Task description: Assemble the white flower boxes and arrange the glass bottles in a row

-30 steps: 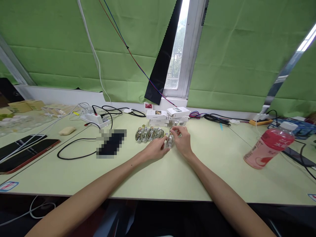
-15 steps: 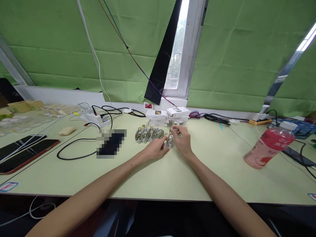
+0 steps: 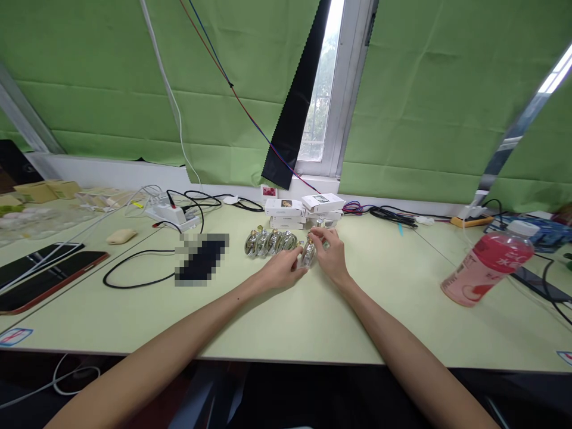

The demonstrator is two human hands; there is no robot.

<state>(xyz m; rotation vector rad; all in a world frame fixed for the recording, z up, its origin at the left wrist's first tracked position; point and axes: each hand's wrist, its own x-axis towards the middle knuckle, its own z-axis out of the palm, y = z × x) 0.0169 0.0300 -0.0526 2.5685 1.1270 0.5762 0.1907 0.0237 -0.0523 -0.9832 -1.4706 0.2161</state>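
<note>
Between my hands a small, rounded, clear glass-like bottle (image 3: 308,256) with a gold-coloured top stands upright on the table. My left hand (image 3: 281,269) is closed on its lower left side, thumb low and fingers partly hidden. At its top, my right hand (image 3: 329,250) pinches the gold-coloured part between thumb and fingertips. A row of several similar bottles (image 3: 268,243) stands just left of and behind my left hand, shiny with metallic tops. Behind my right hand another small clear item (image 3: 320,223) is partly hidden.
White boxes (image 3: 285,208) are stacked behind the bottles. To the right stands a pink drink bottle (image 3: 487,265). Phones (image 3: 53,280), a power strip (image 3: 172,211) and a beige case (image 3: 121,236) lie on the left. Black cables (image 3: 391,214) run along the back edge.
Almost nothing differs. Both hands stay at the same small bottle, and the view has shifted very slightly.
</note>
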